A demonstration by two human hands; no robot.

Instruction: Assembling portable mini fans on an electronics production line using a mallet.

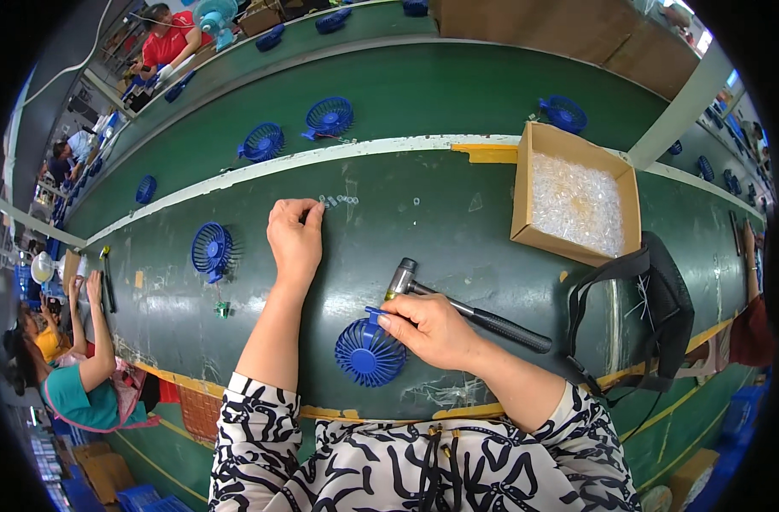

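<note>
A small blue fan (368, 352) lies face down on the green table (458, 247) in front of me. My right hand (430, 328) grips the fan at its top edge, fingers closed on the blue stem. A hammer (466, 307) with a black handle lies just behind that hand. My left hand (294, 235) reaches forward, its fingertips pinched at a row of small clear plastic parts (340, 200) near the table's far edge. Whether a part is between the fingers I cannot tell.
A cardboard box (526, 192) full of clear small parts stands at the right. A black bag (662, 311) hangs at the table's right edge. Another blue fan (210, 250) lies at the left; more fans (328, 117) ride the belt behind. Other people work at the left.
</note>
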